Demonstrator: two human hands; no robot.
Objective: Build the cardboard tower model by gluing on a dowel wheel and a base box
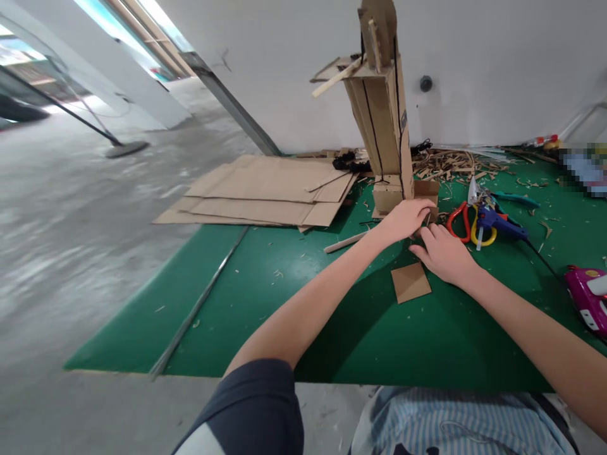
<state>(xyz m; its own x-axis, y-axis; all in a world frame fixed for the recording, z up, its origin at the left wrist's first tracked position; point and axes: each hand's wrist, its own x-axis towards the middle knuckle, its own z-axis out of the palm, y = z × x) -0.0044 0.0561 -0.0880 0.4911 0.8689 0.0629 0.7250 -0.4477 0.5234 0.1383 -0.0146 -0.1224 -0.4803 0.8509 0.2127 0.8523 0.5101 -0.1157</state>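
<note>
"What's the left hand (405,221) doing?"

"It's lying open against the foot of the cardboard tower (379,114), not clenching. The right hand (443,253) is curling in just beside it, and I can't tell whether it's grasping anything."

"What could go wrong?"

"A hard push could be toppling that tall, narrow tower."

"And what's around it?"

"One glue gun (500,222) and one pair of scissors (467,221) are lying right of the tower, one cardboard square (411,282) in front."
</note>
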